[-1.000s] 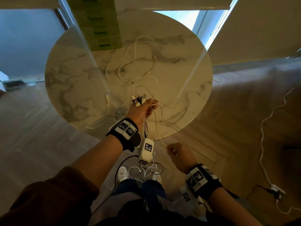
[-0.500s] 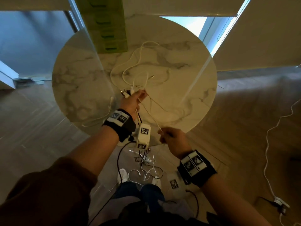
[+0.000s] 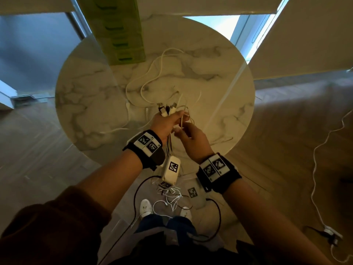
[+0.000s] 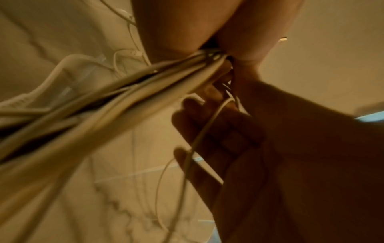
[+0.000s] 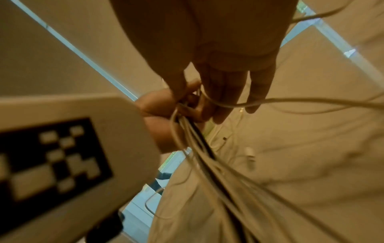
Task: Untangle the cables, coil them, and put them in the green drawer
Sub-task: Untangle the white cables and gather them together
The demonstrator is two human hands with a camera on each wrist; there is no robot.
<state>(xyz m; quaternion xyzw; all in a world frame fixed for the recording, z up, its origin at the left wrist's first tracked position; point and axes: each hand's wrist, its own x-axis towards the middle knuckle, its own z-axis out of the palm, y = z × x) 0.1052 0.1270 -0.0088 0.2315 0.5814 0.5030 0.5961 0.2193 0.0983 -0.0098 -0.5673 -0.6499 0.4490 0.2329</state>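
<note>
Your left hand (image 3: 165, 123) pinches a bundle of cables (image 3: 169, 110) above the near side of the round marble surface (image 3: 91, 104). Your right hand (image 3: 192, 139) pinches one thin strand just beside it. More cable lies looped farther back; the green drawer unit (image 3: 122, 35) stands at the far edge.

Dim warm light, window glare, wide-angle edge warp, blurred wrist views.

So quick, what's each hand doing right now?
Left hand: gripping a bundle of cables.
Right hand: a thin cable runs across its fingers; grip unclear.
</note>
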